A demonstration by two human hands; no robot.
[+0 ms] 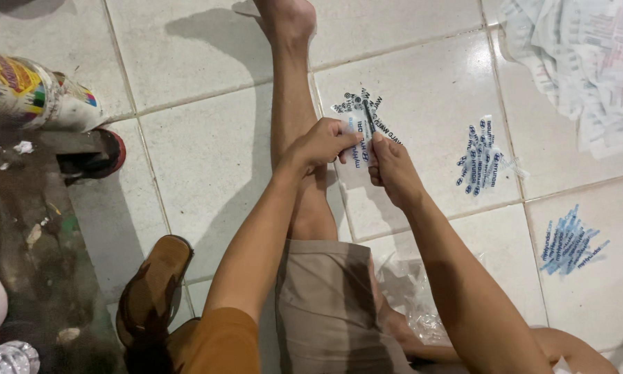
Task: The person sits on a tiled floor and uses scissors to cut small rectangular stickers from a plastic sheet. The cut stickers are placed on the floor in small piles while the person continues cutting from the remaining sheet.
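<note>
You are holding white strips [362,128] printed in dark blue; pale blue strips [571,244] are lying lower right on white floor tiles [207,159].

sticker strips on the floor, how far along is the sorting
Two sorted-looking piles lie on the tiles: a white-and-blue pile and a light blue pile. In hand: the left hand and right hand hold a small fanned bunch of strips together. Possibly left: the heap of printed sheets at top right, apparently untouched.
</note>
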